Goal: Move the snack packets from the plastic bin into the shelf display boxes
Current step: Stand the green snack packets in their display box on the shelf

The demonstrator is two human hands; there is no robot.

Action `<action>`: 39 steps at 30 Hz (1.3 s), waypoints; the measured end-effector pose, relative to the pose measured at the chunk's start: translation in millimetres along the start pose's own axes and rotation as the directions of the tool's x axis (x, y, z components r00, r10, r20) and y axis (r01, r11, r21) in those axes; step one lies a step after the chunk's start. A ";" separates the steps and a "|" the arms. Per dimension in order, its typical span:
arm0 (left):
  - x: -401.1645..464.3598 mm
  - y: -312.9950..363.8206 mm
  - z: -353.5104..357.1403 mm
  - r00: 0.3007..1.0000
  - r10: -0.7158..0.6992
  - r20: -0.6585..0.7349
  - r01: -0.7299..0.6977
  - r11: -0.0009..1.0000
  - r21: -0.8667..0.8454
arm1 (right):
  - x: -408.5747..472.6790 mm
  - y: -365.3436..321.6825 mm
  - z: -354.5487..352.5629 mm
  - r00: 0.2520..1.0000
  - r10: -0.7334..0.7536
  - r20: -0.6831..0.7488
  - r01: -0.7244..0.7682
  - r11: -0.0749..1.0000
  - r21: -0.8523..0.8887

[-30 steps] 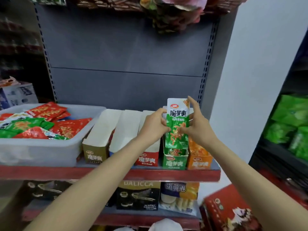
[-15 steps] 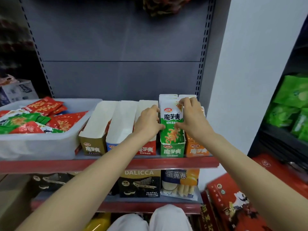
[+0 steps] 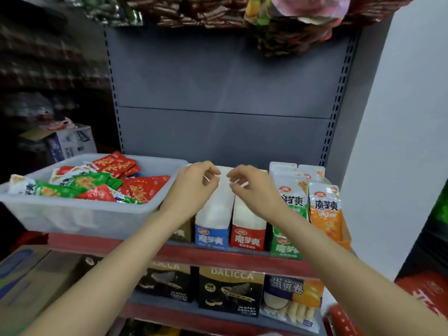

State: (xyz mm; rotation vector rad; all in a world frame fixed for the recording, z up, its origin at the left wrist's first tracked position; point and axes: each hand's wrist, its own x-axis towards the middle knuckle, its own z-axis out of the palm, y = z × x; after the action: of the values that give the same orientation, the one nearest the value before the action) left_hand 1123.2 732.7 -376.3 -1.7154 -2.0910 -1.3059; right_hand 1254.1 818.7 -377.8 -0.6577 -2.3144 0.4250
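Note:
A translucent plastic bin (image 3: 80, 214) on the left of the red shelf holds several red and green snack packets (image 3: 143, 187). To its right stand a brown, a blue (image 3: 212, 238), a red (image 3: 247, 240), a green (image 3: 287, 249) and an orange display box (image 3: 345, 238). Green packets (image 3: 291, 197) stand upright in the green box, orange packets (image 3: 326, 209) in the orange one. My left hand (image 3: 194, 187) and my right hand (image 3: 254, 187) hover above the blue and red boxes with loosely curled fingers, holding nothing.
The red shelf edge (image 3: 218, 257) runs across below the boxes. Wafer boxes (image 3: 230, 289) and an egg-roll pack (image 3: 293, 299) sit on the lower shelf. A white wall (image 3: 400, 141) stands right, hanging snack bags (image 3: 278, 18) above, a cardboard carton (image 3: 70, 141) at the far left.
The green packet that both hands held went down into the green box and was released. Both hands then moved left and now hover over the blue and red boxes.

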 end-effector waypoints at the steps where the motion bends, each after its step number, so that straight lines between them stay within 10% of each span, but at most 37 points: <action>1: -1.2 -12.2 -14.7 1.000 -0.016 -0.025 0.016 1.000 0.024 | 9.2 -11.3 11.8 1.000 -0.001 0.027 0.000 0.999 0.051; 9: 11.4 -134.2 -127.7 0.944 -0.253 -0.211 0.303 0.918 0.256 | 89.4 -98.8 122.3 0.977 -0.020 0.210 -0.050 0.946 0.322; 19: 39.7 -222.3 -167.0 0.719 -0.638 0.276 0.361 0.682 0.636 | 173.2 -137.8 221.5 0.899 -0.010 0.437 -0.056 0.989 0.138; 33: 49.2 -217.4 -139.1 0.873 -0.399 0.279 0.332 0.907 0.258 | 185.8 -123.7 207.6 0.813 0.336 0.476 -0.419 0.904 0.077; 39: 50.3 -192.9 -135.0 0.938 -0.340 0.064 0.335 0.939 0.082 | 166.1 -109.6 173.3 0.835 0.285 0.471 -0.540 0.588 0.602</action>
State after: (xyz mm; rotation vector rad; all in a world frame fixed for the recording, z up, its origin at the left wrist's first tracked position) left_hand 888.0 682.5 -364.8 -1.4438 -2.5311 -1.2436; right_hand 991.1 801.9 -363.0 -0.7537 -1.9797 1.6949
